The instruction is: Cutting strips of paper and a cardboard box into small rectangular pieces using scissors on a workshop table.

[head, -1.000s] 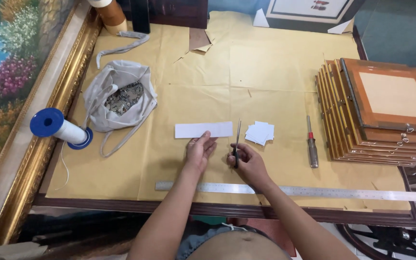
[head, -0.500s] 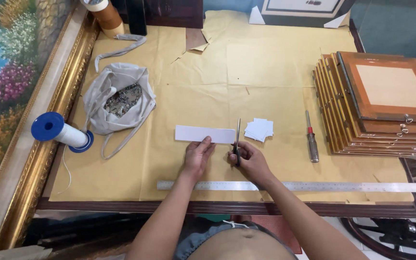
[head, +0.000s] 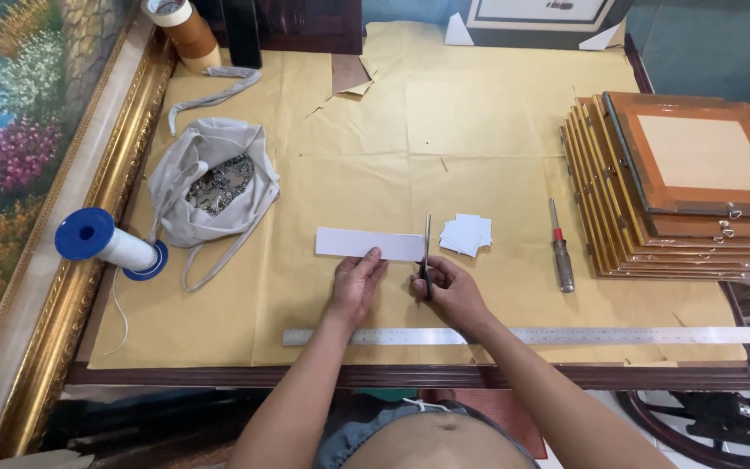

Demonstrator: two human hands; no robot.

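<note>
Left hand (head: 356,282) pinches the white paper strip (head: 366,244) near the desk's front edge, steadying it. Right hand (head: 449,291) is clenched on the scissors (head: 427,256), blades at the strip's right end. Cut squares (head: 466,234) are piled just beyond, clear of the blades.

Bright, even light falls from above onto the brown paper covering the counter (head: 479,130), leaving only soft, short shadows beneath both forearms. The steel ruler (head: 566,335) shows mild glare. Focus is sharp centrally; the wide lens bends straight edges near the corners.
</note>
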